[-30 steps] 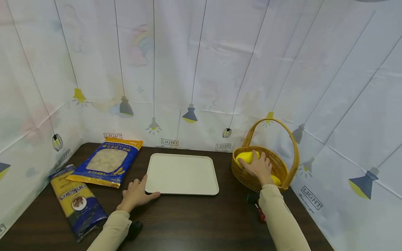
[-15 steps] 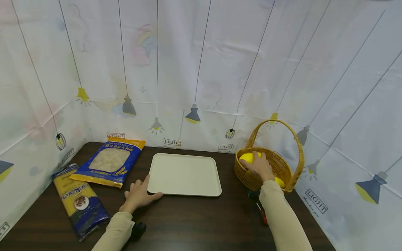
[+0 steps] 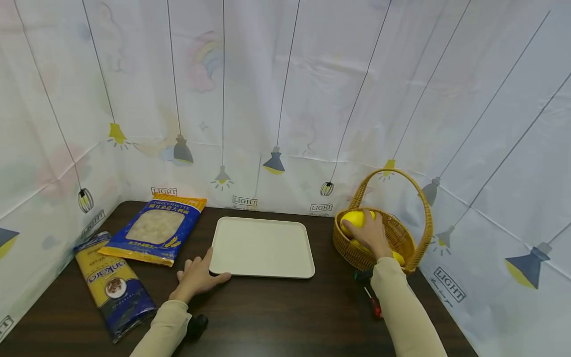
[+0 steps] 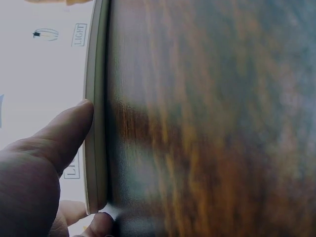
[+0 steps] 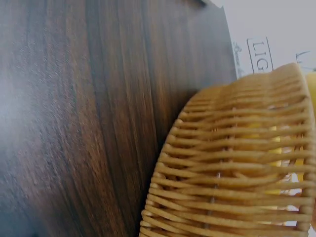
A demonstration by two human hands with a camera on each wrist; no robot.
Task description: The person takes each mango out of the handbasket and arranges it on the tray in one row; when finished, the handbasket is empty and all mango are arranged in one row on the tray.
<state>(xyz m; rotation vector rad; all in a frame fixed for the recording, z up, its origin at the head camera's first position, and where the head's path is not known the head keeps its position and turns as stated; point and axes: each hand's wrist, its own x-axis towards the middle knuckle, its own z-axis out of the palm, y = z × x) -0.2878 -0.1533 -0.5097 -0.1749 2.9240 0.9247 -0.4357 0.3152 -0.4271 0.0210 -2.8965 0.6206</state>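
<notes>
At the right, a yellow wicker basket [image 3: 354, 255] with a tall arched handle holds several smooth yellow fruits. My right hand [image 3: 373, 234] reaches over its near rim and grips one yellow fruit [image 3: 355, 220] near the left side of the basket. Below that fruit shows part of another, and a third yellow fruit [image 3: 398, 258] peeks out right of the wrist. In the right wrist view the basket's woven wall [image 5: 232, 163] hides the fingers. My left hand [image 3: 198, 276] spreads around the near left corner of a cream tray [image 3: 263, 248], its thumb [image 4: 74, 126] touching the front rim.
On the left, a blue and orange bag of orecchiette [image 3: 156, 228] overlaps a yellow and blue ankara packet [image 3: 113, 285]. A small red item [image 3: 375, 307] with a thin shaft lies beside my right sleeve. Printed curtains [image 3: 276, 109] close off the dark table's back and sides.
The fruit in my right hand has come up slightly, uncovering more yellow beneath it. My left hand stays at the tray corner. The head view has shifted a little.
</notes>
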